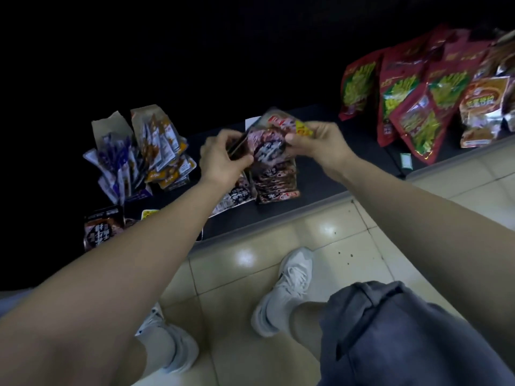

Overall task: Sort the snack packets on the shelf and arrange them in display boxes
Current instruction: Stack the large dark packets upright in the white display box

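Head view. We see the left grip (223, 157) curled round the left edge of a small stack of dark snack packets (267, 146), thumb on top. The right grip (320, 146) pinches the same stack at its right edge, next to a yellow corner. The stack is off the surface, tilted, above the black shelf (334, 174).

Directly under it is a display box of matching dark packets (276, 185), stood in a row. One loose dark packet (237, 197) lies just beside that box on its left, partly under the left forearm.

Further left, a display box of purple packets (117, 162), fanned out, touches a box of orange-brown packets (161, 146). Both box flaps stand upright. Another dark packet (101, 229) lies flat at the shelf's front edge, far left.

At the right end of the shelf we see a pile of red bags (404, 107) with green print, leaning on each other, and an orange bag (482, 107) just beside them. A small pale green sachet (406, 160) lies flat in front of the red bags.

Below the shelf: beige tiled floor (348, 240), white shoes (287, 291), grey shorts (404, 335). The back of the shelf is too dark for us to read.
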A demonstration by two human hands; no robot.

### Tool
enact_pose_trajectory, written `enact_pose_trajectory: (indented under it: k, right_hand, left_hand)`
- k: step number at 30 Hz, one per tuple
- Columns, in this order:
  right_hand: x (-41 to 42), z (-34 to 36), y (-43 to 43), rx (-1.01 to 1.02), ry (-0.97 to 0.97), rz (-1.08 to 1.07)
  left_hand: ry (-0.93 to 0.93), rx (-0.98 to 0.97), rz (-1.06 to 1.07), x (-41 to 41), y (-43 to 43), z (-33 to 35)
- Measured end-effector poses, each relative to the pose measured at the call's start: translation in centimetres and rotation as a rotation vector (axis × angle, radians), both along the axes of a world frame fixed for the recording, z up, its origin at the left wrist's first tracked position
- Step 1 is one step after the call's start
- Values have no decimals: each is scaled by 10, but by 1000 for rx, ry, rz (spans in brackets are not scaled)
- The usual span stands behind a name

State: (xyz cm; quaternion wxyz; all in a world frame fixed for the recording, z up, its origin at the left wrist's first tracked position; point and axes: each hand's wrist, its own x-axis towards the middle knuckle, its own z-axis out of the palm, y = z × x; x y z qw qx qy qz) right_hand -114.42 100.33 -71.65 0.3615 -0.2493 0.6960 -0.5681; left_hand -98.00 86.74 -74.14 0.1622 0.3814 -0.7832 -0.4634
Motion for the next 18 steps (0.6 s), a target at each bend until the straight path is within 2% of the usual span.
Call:
enact_pose_trajectory:
  k: [1,3,8,13,15,18]
  right_hand:
    - [-10,4,-2,-21,62,-24]
    - [-22,6,-4,-36,174,-56]
    - [-23,-26,-7,-2,261,-87]
    - [-20,-45,-5,58,341,-65]
    - [-21,-48,-4,100,377,-38]
    - [-22,-59,-3,192,367,47]
  left_hand:
    - [-13,-101,44,-8,-1,1]
    - [-17,-126,54,-21,-2,1]
    - [-86,130,-47,-35,-3,-23]
    - [-5,390,-55,-46,-1,-37]
    - [-35,423,-107,-51,-1,-43]
    - [-69,338,-86,-53,-1,-54]
